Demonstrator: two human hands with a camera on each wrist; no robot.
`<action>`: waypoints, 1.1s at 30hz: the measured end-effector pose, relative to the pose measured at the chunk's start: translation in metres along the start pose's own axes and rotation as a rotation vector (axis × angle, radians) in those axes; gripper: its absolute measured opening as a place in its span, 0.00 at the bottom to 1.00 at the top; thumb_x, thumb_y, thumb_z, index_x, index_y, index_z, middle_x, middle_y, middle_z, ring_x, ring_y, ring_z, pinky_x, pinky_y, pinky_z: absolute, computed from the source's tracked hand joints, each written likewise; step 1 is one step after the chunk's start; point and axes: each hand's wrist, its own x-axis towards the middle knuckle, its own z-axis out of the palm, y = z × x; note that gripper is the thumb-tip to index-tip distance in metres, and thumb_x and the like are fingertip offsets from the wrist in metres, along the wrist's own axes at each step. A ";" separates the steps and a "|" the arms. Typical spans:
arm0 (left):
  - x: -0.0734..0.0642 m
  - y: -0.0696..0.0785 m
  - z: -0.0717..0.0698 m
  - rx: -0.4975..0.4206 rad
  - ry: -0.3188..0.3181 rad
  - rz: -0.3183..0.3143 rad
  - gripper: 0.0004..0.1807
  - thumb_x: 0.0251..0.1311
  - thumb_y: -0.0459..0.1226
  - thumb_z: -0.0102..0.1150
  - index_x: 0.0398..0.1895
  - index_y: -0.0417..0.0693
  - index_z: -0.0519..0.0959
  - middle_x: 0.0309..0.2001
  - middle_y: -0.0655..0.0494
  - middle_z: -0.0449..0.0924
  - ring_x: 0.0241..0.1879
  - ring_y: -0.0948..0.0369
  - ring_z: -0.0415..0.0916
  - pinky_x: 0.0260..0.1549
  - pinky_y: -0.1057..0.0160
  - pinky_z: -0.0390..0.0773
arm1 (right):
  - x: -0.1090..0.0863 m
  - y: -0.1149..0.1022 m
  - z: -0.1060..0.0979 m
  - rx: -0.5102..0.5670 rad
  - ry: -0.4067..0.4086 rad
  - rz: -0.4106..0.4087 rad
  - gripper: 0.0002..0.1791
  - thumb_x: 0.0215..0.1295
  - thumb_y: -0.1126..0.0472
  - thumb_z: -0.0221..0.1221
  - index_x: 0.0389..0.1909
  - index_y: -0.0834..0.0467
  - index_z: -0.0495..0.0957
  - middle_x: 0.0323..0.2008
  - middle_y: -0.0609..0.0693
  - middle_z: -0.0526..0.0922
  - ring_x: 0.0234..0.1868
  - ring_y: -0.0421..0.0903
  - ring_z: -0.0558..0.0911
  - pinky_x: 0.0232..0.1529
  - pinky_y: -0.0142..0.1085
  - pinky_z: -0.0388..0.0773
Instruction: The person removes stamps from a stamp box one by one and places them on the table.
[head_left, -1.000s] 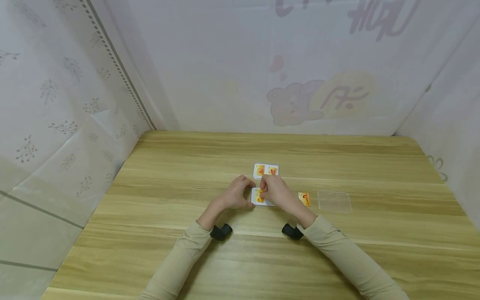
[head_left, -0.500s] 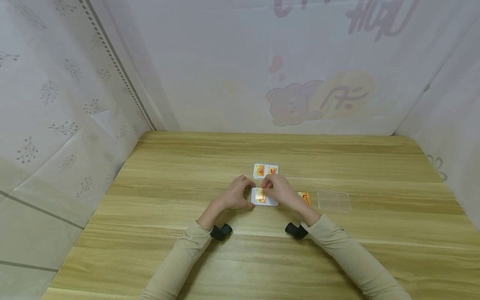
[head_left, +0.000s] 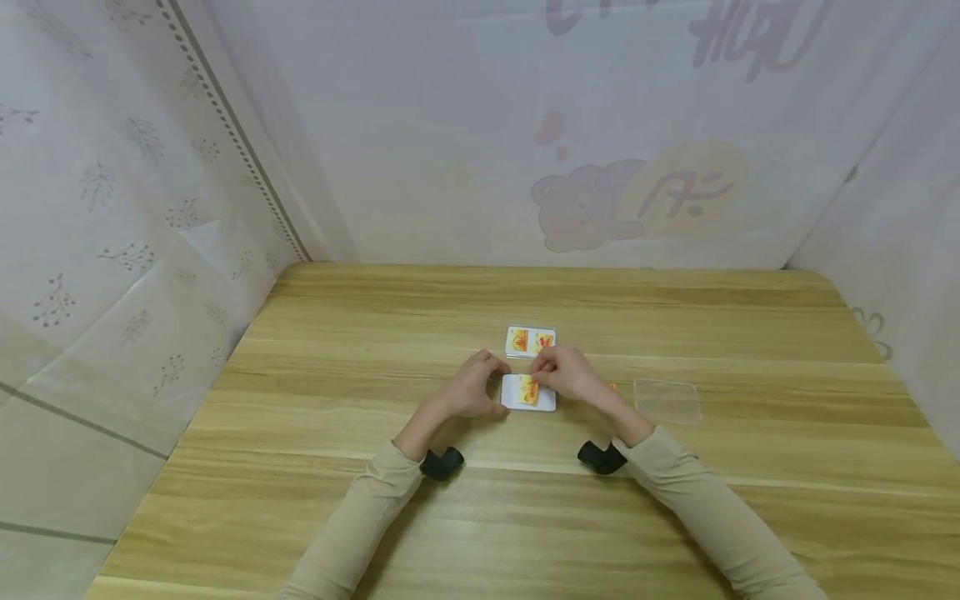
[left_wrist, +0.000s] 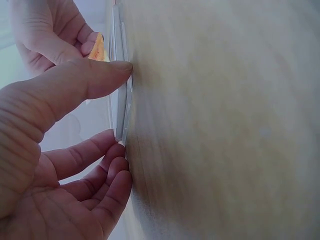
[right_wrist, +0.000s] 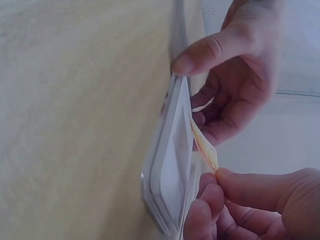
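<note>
A flat white case (head_left: 510,402) with rounded corners lies on the table. My left hand (head_left: 472,387) holds it at its left end, thumb (left_wrist: 107,75) on the near edge and fingers on the far edge. Above the case, my right hand (head_left: 567,375) pinches a small flat orange-and-yellow printed packet (head_left: 527,390) between thumb and fingers. In the right wrist view the packet (right_wrist: 204,146) is tilted and slightly bent, one end close to the case's white inside. Its serrated edge shows in the left wrist view.
Behind the case lies a similar white case (head_left: 531,332) with two orange pictures side by side. A clear plastic lid (head_left: 667,402) lies to the right. Another orange piece (head_left: 614,386) is mostly hidden by my right forearm. Fabric walls surround the wooden table (head_left: 480,517).
My right hand has moved a little to the right, drawing the packet from the case's left part toward its middle. My left hand has stayed in place on the case.
</note>
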 end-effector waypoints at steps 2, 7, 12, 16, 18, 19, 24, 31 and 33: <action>0.000 0.000 0.000 0.003 -0.002 0.000 0.29 0.38 0.31 0.74 0.47 0.33 0.75 0.45 0.46 0.71 0.50 0.51 0.68 0.54 0.55 0.68 | 0.000 0.000 -0.002 0.021 -0.009 0.016 0.02 0.58 0.70 0.59 0.28 0.66 0.79 0.23 0.51 0.77 0.23 0.39 0.72 0.24 0.28 0.69; 0.000 0.001 0.000 -0.002 -0.010 0.001 0.29 0.38 0.31 0.73 0.48 0.33 0.75 0.45 0.46 0.70 0.50 0.51 0.68 0.54 0.55 0.69 | -0.003 0.000 -0.007 0.065 -0.029 0.038 0.02 0.58 0.72 0.58 0.29 0.67 0.78 0.23 0.51 0.77 0.23 0.39 0.72 0.23 0.28 0.70; 0.000 0.001 0.000 0.004 -0.010 -0.001 0.29 0.38 0.32 0.74 0.48 0.33 0.74 0.45 0.46 0.71 0.50 0.52 0.68 0.53 0.55 0.69 | -0.005 0.001 -0.011 0.060 -0.033 0.047 0.02 0.59 0.71 0.58 0.29 0.67 0.78 0.23 0.51 0.76 0.23 0.40 0.72 0.23 0.28 0.69; 0.000 0.001 0.000 0.007 -0.005 0.001 0.29 0.38 0.32 0.74 0.48 0.33 0.75 0.45 0.46 0.71 0.49 0.51 0.68 0.53 0.55 0.69 | -0.007 0.002 -0.014 0.056 -0.032 0.068 0.03 0.58 0.71 0.58 0.29 0.67 0.79 0.22 0.50 0.76 0.22 0.39 0.71 0.23 0.29 0.70; -0.001 0.000 0.000 0.006 -0.007 0.000 0.29 0.38 0.31 0.74 0.48 0.33 0.75 0.45 0.45 0.71 0.49 0.51 0.68 0.53 0.55 0.69 | -0.008 0.002 -0.016 0.057 -0.032 0.075 0.03 0.58 0.71 0.58 0.29 0.67 0.79 0.21 0.50 0.76 0.21 0.39 0.72 0.22 0.29 0.70; -0.001 0.000 0.000 0.005 -0.008 -0.002 0.29 0.38 0.31 0.74 0.48 0.33 0.75 0.46 0.46 0.71 0.49 0.52 0.68 0.53 0.55 0.69 | -0.008 0.003 -0.016 0.058 -0.033 0.079 0.03 0.59 0.70 0.58 0.29 0.67 0.79 0.21 0.50 0.76 0.21 0.40 0.72 0.22 0.29 0.70; -0.001 0.000 0.001 -0.003 -0.008 -0.005 0.29 0.39 0.31 0.74 0.48 0.33 0.74 0.46 0.45 0.70 0.50 0.51 0.67 0.53 0.55 0.69 | -0.011 0.006 -0.021 0.061 -0.041 0.093 0.03 0.60 0.70 0.58 0.30 0.67 0.79 0.23 0.51 0.77 0.23 0.42 0.74 0.23 0.29 0.71; -0.001 0.001 0.001 -0.013 -0.012 -0.009 0.29 0.39 0.31 0.74 0.49 0.32 0.74 0.47 0.45 0.70 0.51 0.51 0.67 0.54 0.55 0.68 | -0.016 0.010 -0.028 0.080 -0.033 0.101 0.03 0.60 0.71 0.58 0.31 0.67 0.79 0.22 0.53 0.77 0.23 0.44 0.73 0.23 0.30 0.70; -0.001 0.001 0.001 -0.017 -0.013 -0.009 0.29 0.39 0.31 0.74 0.49 0.32 0.74 0.47 0.45 0.70 0.51 0.51 0.67 0.54 0.55 0.68 | -0.018 0.011 -0.029 0.078 -0.031 0.095 0.03 0.60 0.71 0.58 0.31 0.67 0.79 0.22 0.55 0.78 0.23 0.44 0.73 0.22 0.30 0.70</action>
